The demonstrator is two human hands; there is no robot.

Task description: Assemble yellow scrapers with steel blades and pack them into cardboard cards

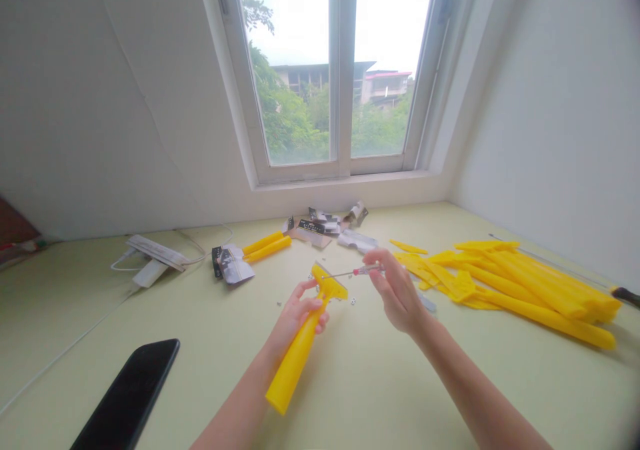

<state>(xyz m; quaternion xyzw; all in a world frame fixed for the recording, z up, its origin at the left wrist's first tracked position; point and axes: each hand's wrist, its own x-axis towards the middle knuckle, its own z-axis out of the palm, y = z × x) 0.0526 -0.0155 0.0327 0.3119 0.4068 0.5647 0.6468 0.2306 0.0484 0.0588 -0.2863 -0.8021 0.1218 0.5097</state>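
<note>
My left hand (303,315) is closed around the neck of a yellow scraper (299,357), whose handle slants down toward me and whose wide head points away. In my right hand (397,290) is a small screwdriver (361,272) with a red and clear handle, held nearly level. Its tip meets the scraper head near the left side; a screw there is too small to make out. Several small metal nuts or screws (353,301) lie on the table around the scraper head.
Yellow scraper handles and flat yellow parts (520,280) are piled at the right. Two yellow-handled scrapers (267,245) with card-wrapped heads lie left of centre. Crumpled packaging (313,232) sits below the window. A black phone (133,393) and a white power strip (157,253) are at the left.
</note>
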